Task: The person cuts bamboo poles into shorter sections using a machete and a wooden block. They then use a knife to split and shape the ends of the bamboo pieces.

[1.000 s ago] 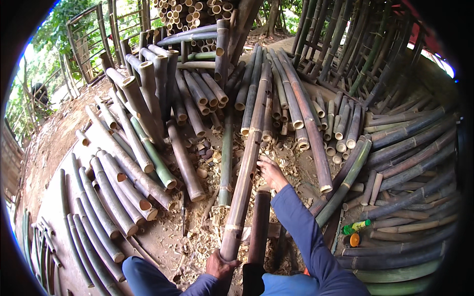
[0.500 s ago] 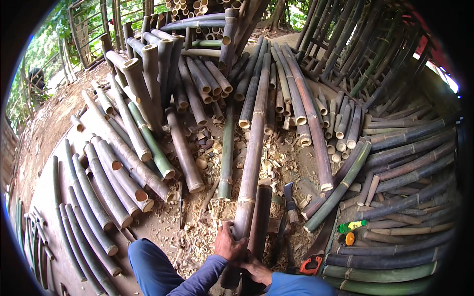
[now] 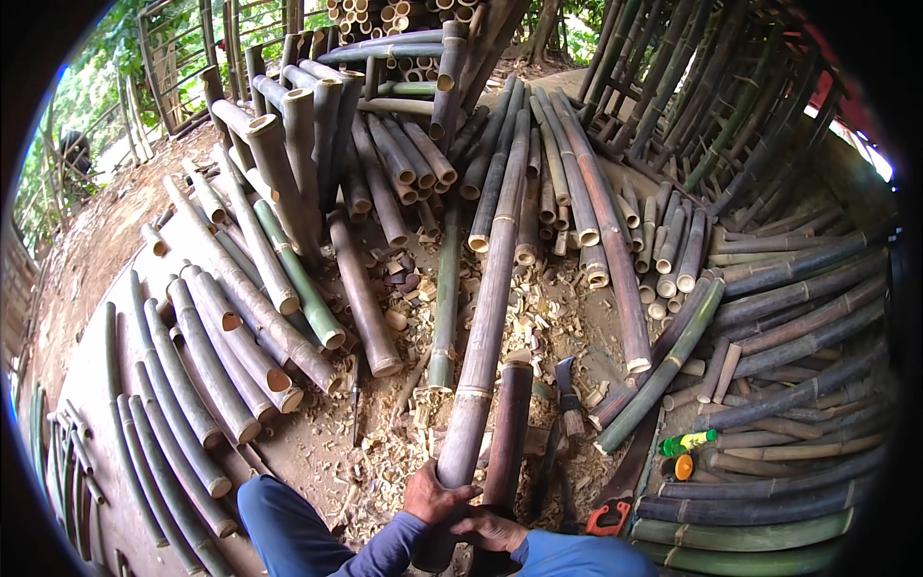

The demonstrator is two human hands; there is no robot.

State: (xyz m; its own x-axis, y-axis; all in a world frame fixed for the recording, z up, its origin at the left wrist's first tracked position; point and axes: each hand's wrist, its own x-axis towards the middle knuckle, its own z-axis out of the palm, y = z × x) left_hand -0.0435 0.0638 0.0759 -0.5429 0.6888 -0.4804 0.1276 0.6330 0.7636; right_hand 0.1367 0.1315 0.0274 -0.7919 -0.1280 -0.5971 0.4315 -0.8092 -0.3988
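- Head view: long pole [image 3: 490, 288] slants from the heap at the back down to the person's lap, its near end low between the knees.
- Left hand [image 3: 435, 492]: closed around the long pole close to its near end, thumb toward the right.
- Right hand [image 3: 492, 531]: just right of the near end, fingers bent toward it; cannot tell whether it grips or only touches.
- Short dark pole [image 3: 510, 433] tilts just right of the long pole, close beside both hands.
- Knife [image 3: 569, 399] right of the short dark pole; saw [image 3: 608, 517] with orange handle near the right knee [image 3: 586, 558].
- Wood shavings [image 3: 385, 481] cover the ground around the poles.
- Green pole [image 3: 444, 317] and brown pole [image 3: 365, 298] lie left of the long pole; more poles fan out at far left, others are piled at right.
- Dark poles [image 3: 611, 48] lean at upper right.
- Green-and-yellow bottle [image 3: 688, 442] lies by the right-hand pile, orange round piece [image 3: 684, 467] just below it. Bottle contents: cannot tell.
- Right forearm mostly hidden by the right knee; foot of the short dark pole hidden behind the right hand; stack [image 3: 399, 14] cut off at the top.
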